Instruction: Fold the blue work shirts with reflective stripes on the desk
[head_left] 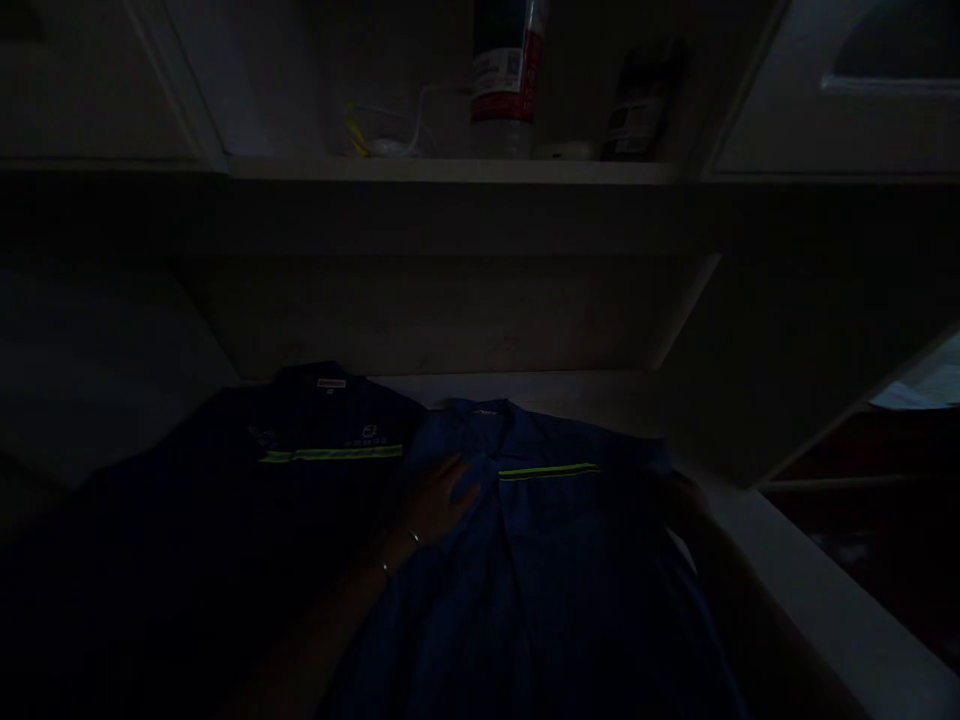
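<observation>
Nearest the viewer, the lower parts of a blue shirt (555, 560) and a darker jacket (307, 500) run out of the lower border, their hems out of view. The shirt lies face up on the pale tabletop (832, 610), collar away from the viewer; the jacket lies just beside it on the left, and deep shadow obscures where their sides meet. The left hand (441, 505), two thin bands (413, 537) at its wrist, rests on the shirt front below the collar, fingers spread apart. The right hand (681, 500) is at the shirt's right-side sleeve end; whether its fingers grip the cloth cannot be told in the dimness. Right of this arm, a strip of tabletop gives lateral room as far as its slanting edge. Beyond the collars, only a narrow band separates the cloth from the back panel (450, 315), and a side panel (787, 330) bounds the recess at right. Farthest and above, a shelf (465, 172) overhangs, limiting upward room at the rear; along its front edge stand a red-labelled bottle (506, 75) and a dark container (637, 115), with a white cord (418, 120) to their left.
</observation>
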